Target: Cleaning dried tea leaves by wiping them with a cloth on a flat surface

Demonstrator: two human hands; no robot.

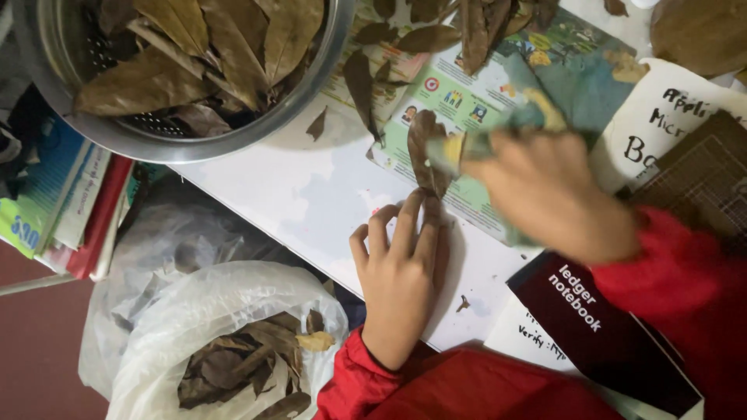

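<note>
White tabletop [311,194] fills the middle of the view, cluttered. Big metal colander [194,117] at top left, full of dry brown leaves [194,47]. Clear plastic bag [226,327] at lower left below the tabletop edge, more brown leaves inside it. Stack of books [62,202] at far left under the colander. Colourful printed sheet [498,85] lies at top centre, loose leaves scattered on it. Dark notebook [607,327] at lower right, a white handwritten card [661,117] at upper right.

Left hand [401,272], red sleeve, lies flat on the tabletop, fingers [408,225] spread narrow and pressing down the lower end of one long brown leaf [426,152]. That leaf lies at the edge of the printed sheet, just above the hand. Right hand [552,194] is motion-blurred, closed around a blurred yellow-and-green object [467,144] whose tip touches the leaf; can't tell what the object is.
</note>
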